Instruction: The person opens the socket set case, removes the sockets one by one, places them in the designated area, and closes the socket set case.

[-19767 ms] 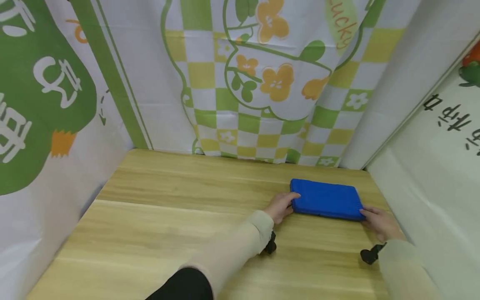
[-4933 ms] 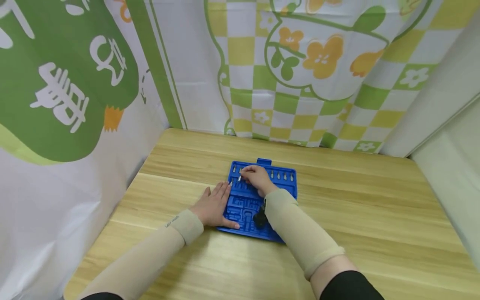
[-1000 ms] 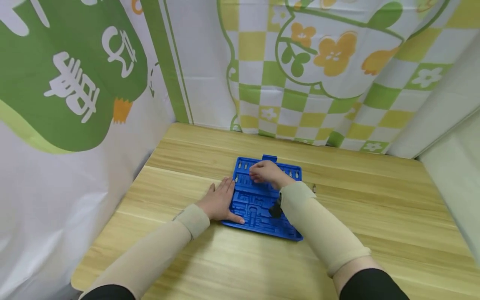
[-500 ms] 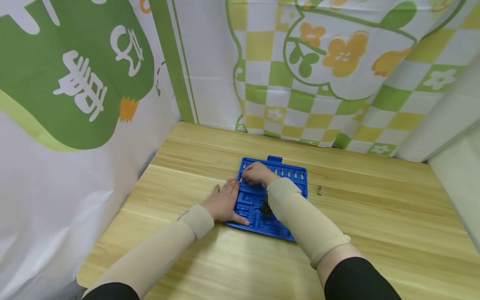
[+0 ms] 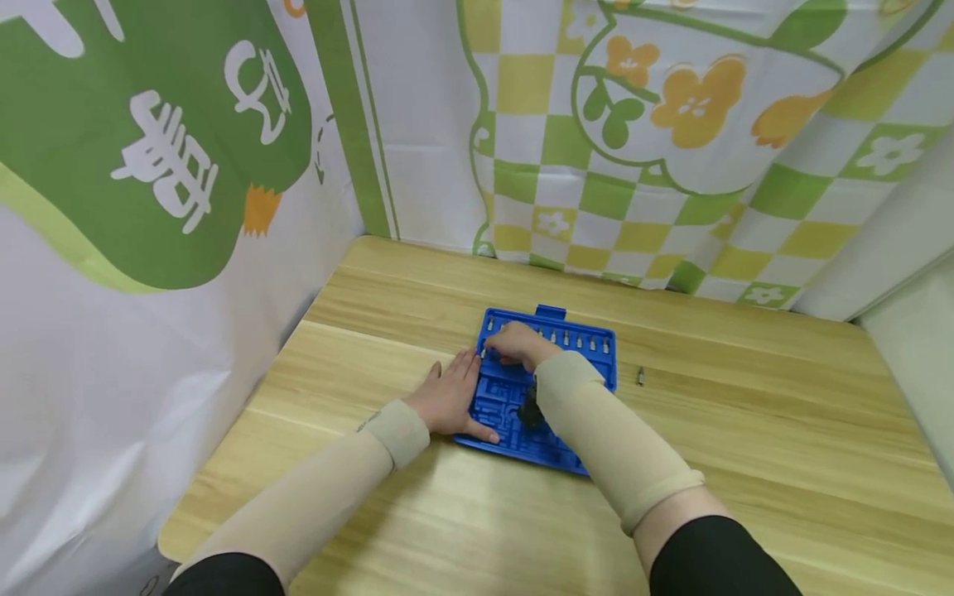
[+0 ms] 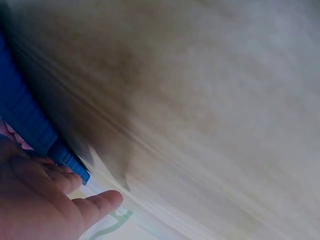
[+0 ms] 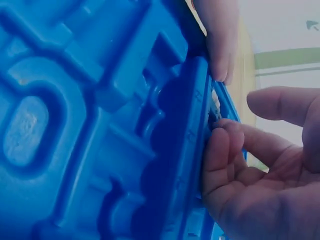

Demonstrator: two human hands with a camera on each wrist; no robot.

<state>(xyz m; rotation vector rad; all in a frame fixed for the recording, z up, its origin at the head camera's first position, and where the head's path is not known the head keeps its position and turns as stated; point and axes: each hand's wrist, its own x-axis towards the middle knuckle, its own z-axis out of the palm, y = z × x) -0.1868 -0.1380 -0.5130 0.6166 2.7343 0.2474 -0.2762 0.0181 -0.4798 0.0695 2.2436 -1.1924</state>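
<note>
A blue bit case [image 5: 532,455] lies open on the wooden table. My left hand [image 5: 447,397] rests flat along its left edge, fingers straight and thumb over the near corner. My right hand [image 5: 517,343] is over the upper left of the case. In the right wrist view its bent fingers [image 7: 232,132] touch a small silver bit [image 7: 216,102] by the rim, while the thumb [image 7: 272,102] stands apart. Several silver bits [image 5: 579,343] stand in the far row, partly hidden by the hand. The left wrist view shows the left thumb and fingers [image 6: 100,206] beside the blue rim.
One loose bit [image 5: 640,377] lies on the table [image 5: 745,430] right of the case. A blue latch tab [image 5: 551,312] sticks out at the case's far edge. Printed curtains [image 5: 425,165] hang behind and to the left, with a white sheet at the right.
The closed case, earlier gripped by both hands at the right, now lies open in the middle. A bit now lies right of it. My right hand has shifted left from the row's middle.
</note>
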